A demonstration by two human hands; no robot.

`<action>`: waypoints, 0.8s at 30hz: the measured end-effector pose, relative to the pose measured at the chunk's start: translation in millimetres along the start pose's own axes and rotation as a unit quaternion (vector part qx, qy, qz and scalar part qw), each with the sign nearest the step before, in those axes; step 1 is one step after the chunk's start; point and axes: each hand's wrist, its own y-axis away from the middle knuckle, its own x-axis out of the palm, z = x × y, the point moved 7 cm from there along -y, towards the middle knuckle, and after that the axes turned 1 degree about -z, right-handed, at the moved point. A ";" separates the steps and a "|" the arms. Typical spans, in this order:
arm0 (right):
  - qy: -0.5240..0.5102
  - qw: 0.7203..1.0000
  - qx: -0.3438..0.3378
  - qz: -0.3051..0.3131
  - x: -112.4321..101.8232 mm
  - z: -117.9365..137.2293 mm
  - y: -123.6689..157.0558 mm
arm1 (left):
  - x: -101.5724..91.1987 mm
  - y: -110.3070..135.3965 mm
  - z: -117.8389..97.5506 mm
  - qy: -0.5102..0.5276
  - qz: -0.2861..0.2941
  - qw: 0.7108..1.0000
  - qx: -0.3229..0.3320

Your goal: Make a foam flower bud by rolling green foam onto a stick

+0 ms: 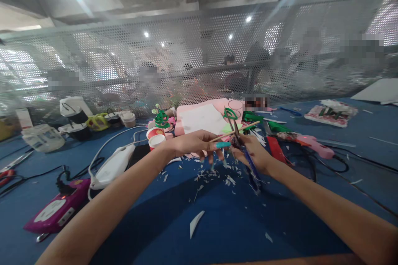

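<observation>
My left hand [195, 142] is closed in a pinch on a thin wooden stick [241, 128] with a green foam piece [230, 113] near its top. My right hand [253, 153] grips blue-handled scissors [252, 169]; the blades point up at the stick, and the handles hang below my palm. Both hands meet above the blue table [161, 223]. White and pale scraps [214, 173] lie scattered under them.
A purple device [56, 211] and a white tool with cords [113, 165] lie at left. Paper cups [155, 136], pink foam sheets [202, 117], a pink glue gun [307, 140] and green scraps sit behind the hands. A perforated metal screen [199, 57] backs the table.
</observation>
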 end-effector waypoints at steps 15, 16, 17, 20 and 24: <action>-0.128 0.983 0.130 0.016 6.7 -24.1 1.3 | -10.8 5.1 -15.6 -0.589 -0.206 0.782 0.003; -0.128 0.983 0.128 0.022 7.0 -23.1 1.2 | -10.5 5.9 -15.8 -0.618 -0.207 0.758 -0.010; -0.127 0.983 0.126 0.025 7.1 -22.0 1.0 | -10.3 6.9 -16.7 -0.641 -0.208 0.738 -0.021; -0.121 0.984 0.128 0.021 6.2 -19.8 0.4 | -8.5 10.4 -22.9 -0.675 -0.221 0.704 -0.035; -0.135 0.980 0.143 0.015 6.8 -20.6 0.7 | 0.7 13.4 -32.3 -0.702 -0.239 0.669 -0.051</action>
